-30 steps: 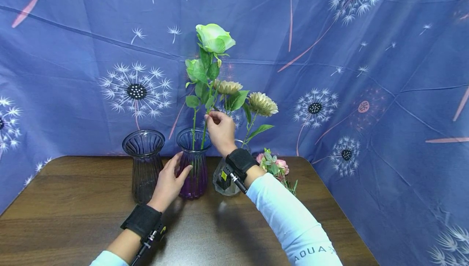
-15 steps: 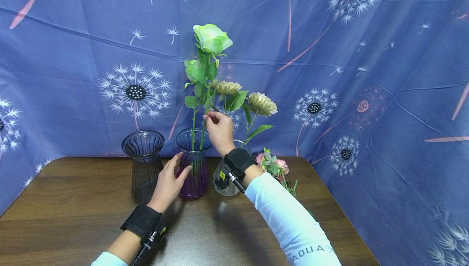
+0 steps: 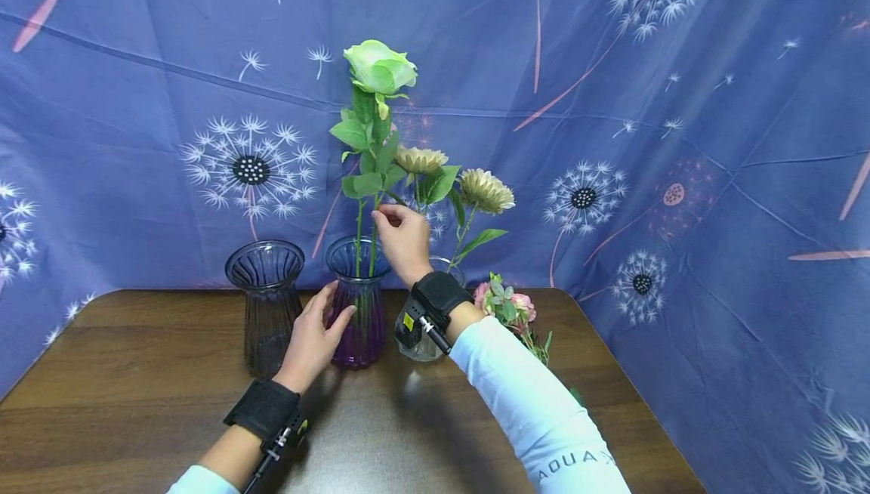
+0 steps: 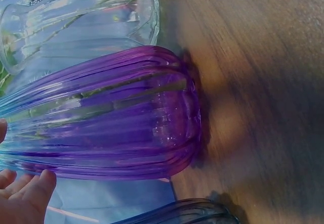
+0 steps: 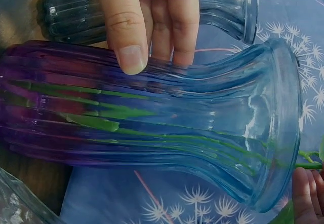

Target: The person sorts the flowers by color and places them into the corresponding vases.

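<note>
A purple-and-blue ribbed glass vase (image 3: 359, 328) stands upright on the table. My left hand (image 3: 314, 337) holds its left side, thumb in front and fingers towards the back. Two green stems reach down inside, seen through the glass in the right wrist view. My right hand (image 3: 405, 241) pinches one stem just above the rim; its fingertips (image 5: 308, 193) show beside that stem. A large pale green rose (image 3: 381, 67) tops the stems, with leaves below. Little of a second bloom shows behind the leaves.
A dark grey glass vase (image 3: 266, 313) stands left on the wooden table (image 3: 136, 373). Right of the purple vase, a clear glass vase (image 4: 81, 29) holds cream flowers (image 3: 486, 192). Pink flowers (image 3: 522, 307) lie farther right. A blue patterned cloth (image 3: 170, 86) hangs behind.
The rose at the top has shifted left and turned, and its leaves now cover the smaller green bloom. My right hand has moved slightly left with the stem. My left hand stays put.
</note>
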### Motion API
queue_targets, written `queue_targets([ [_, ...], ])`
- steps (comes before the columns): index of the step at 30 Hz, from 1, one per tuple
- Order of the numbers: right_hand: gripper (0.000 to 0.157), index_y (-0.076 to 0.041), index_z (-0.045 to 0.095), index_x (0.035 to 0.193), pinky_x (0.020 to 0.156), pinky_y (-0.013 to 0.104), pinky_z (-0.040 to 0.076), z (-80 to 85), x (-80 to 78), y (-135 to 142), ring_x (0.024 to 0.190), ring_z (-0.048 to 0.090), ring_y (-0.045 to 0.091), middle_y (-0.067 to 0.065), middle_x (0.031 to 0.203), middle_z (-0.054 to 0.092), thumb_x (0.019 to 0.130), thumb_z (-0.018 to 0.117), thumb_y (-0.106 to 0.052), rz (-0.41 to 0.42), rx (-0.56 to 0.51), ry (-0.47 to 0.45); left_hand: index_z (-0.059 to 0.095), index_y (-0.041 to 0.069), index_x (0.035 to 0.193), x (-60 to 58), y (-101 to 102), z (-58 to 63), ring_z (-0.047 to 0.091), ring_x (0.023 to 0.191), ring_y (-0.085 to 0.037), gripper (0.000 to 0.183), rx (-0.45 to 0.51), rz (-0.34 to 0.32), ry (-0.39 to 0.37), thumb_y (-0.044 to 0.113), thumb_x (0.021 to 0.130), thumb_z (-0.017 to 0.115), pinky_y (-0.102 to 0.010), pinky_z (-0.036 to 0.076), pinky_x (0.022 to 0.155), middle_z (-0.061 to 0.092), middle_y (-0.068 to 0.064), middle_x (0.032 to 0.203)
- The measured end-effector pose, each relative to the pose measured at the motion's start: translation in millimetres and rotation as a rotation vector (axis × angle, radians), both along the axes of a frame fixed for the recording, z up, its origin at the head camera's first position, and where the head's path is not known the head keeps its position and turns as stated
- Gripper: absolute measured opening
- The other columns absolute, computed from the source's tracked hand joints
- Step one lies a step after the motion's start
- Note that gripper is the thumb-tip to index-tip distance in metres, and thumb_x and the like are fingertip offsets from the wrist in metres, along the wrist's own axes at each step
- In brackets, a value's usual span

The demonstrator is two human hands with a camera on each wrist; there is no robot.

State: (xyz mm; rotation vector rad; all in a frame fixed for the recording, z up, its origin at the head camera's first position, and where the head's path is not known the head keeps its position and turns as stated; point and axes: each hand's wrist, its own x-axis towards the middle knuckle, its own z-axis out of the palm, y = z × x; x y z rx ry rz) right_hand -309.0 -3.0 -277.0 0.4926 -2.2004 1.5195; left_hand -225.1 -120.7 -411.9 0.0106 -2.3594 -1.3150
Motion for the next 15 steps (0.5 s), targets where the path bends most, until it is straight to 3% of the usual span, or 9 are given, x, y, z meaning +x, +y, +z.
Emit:
queue_targets([
  [9, 0.017, 0.002, 0.071, 0.096, 0.057, 0.011, 0.047, -0.4, 2.8, 1.1, 0.074, 0.067, 0.025, 0.017, 0.086, 0.072, 0.087, 0.064, -0.009, 0.021, -0.015, 0.016, 0.038, 0.002, 0.139, 0.7, -0.2, -0.3, 0.052, 0.12, -0.04, 0.057, 0.004, -0.006, -0.008, 0.025, 0.092, 0.06, -0.048, 0.047, 0.098, 0.045, -0.024, 0.138],
  [15, 0.02, 0.003, 0.07, 0.099, 0.062, 0.015, 0.049, -3.2, 3.3, 10.7, 0.079, 0.067, 0.026, 0.017, 0.089, 0.071, 0.088, 0.064, -0.012, 0.041, -0.018, 0.006, 0.038, 0.002, 0.139, 1.2, -0.1, -0.3, 0.051, 0.121, -0.04, 0.056, 0.006, -0.014, -0.013, 0.025, 0.093, 0.059, -0.048, 0.047, 0.098, 0.045, -0.024, 0.137],
])
